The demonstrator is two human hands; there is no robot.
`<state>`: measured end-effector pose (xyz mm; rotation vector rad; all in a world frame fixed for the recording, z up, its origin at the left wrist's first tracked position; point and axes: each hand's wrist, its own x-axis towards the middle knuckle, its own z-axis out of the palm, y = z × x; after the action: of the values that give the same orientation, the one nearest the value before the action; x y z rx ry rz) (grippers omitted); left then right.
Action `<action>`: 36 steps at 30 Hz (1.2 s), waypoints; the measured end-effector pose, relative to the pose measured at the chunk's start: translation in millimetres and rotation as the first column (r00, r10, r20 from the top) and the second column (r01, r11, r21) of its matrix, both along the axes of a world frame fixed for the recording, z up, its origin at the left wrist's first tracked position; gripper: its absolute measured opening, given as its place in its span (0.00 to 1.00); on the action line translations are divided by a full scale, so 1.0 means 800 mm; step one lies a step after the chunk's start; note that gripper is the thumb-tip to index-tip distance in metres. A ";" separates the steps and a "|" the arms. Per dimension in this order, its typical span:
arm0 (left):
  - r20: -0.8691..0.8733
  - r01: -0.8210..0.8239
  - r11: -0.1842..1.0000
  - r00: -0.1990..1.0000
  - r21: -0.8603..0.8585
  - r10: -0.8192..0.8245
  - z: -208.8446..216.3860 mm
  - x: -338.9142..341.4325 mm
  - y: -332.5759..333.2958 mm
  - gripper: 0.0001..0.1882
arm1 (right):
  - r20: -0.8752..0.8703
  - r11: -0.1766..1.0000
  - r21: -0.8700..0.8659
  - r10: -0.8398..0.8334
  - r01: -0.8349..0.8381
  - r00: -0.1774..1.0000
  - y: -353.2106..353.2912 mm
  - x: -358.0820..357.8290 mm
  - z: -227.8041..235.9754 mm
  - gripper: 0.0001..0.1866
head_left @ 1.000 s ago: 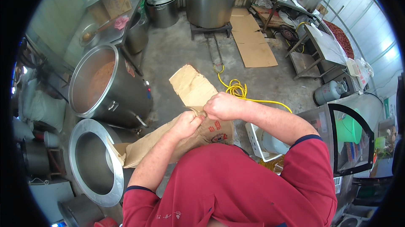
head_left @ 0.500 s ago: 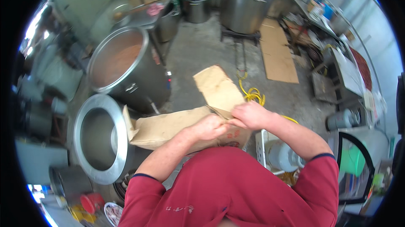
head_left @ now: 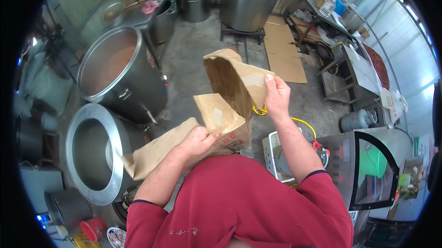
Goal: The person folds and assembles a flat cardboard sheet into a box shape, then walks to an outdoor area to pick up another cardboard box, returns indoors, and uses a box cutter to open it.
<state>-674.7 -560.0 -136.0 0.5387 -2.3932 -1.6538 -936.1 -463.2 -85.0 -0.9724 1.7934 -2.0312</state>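
A brown cardboard box (head_left: pixel 225 80), flattened along its left part and gaping at the far right, hangs in front of my red shirt. My left hand (head_left: pixel 197 140) is closed on the near panel, thumb pressed at the base of a raised flap (head_left: pixel 214 114). Farther right, my right hand (head_left: pixel 277 93) pinches the corner of the far panel, its arm stretched forward. Between the two hands the box's dark inside shows. Red print marks its near face, and its left end bends up beside a wide metal rim.
At left stand a large steel pot (head_left: pixel 119 77) of brownish contents and a wide-rimmed metal vessel (head_left: pixel 73 149). A white crate (head_left: pixel 271 158) sits by my right arm, near a yellow hose (head_left: pixel 305 123). Flat cardboard (head_left: pixel 283 59) lies on the floor beyond, beside another big pot (head_left: pixel 251 6).
My hands have moved apart, the right one forward and up, the left one leftward. The cardboard box has been pulled open between them. The view has shifted slightly.
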 end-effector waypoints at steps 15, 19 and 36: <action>-0.099 0.051 0.682 0.979 -0.729 -0.179 0.014 -0.008 0.039 0.15 | 0.212 0.996 0.039 0.066 -0.076 0.975 0.102 -0.009 -0.006 0.05; -0.065 0.208 0.671 0.932 -0.711 -0.357 0.035 -0.012 0.055 0.10 | 0.293 0.852 0.320 0.328 -0.415 0.898 0.157 -0.045 0.029 0.05; 0.124 0.423 0.455 0.825 -0.784 -0.552 0.044 -0.010 0.082 0.19 | -0.410 -0.110 0.790 0.637 0.603 0.653 -0.053 -0.155 -0.111 0.24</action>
<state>-682.4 -494.5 -100.5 -0.4792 -2.9492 -0.4895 -1059.9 -505.8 -173.5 -1.1365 2.6809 0.7123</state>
